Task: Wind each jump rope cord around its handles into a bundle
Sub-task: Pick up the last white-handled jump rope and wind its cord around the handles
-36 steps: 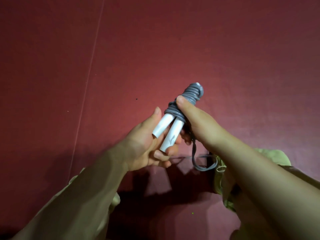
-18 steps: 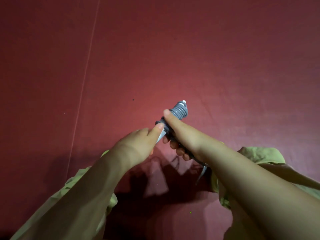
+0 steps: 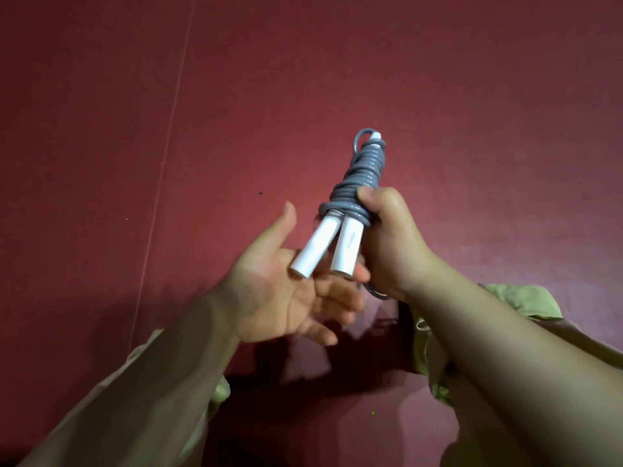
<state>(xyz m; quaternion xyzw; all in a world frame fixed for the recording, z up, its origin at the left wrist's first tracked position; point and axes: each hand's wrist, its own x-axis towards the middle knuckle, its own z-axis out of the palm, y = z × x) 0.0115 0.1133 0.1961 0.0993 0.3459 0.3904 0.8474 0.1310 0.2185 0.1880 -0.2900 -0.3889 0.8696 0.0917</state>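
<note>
From my remote seat, head view only. My right hand [image 3: 387, 244] grips the jump rope bundle [image 3: 357, 197] around its middle, thumb pressed over the lowest grey coils, fingers wrapped behind and out of sight. The bundle is held off the red floor [image 3: 472, 96], tilted, far end pointing up and away from the hand.

The grey cord [image 3: 369, 166] is coiled tightly over the upper half of the two white handles [image 3: 333, 247]. A small loop of cord stands off the far tip, beside a white cap. Below the thumb the coils are looser and cross over each other. The bare lower ends of both handles stick out side by side toward me, just left of the right palm.

A short length of cord shows under the right wrist; I cannot tell where it ends.

My left hand [image 3: 290, 291] lies palm up beneath the handle ends, fingers spread and relaxed, thumb raised away from them. It holds nothing. Whether the handle ends touch its fingers I cannot tell.

Olive sleeves [image 3: 526, 301] are pushed back on both forearms.
</note>
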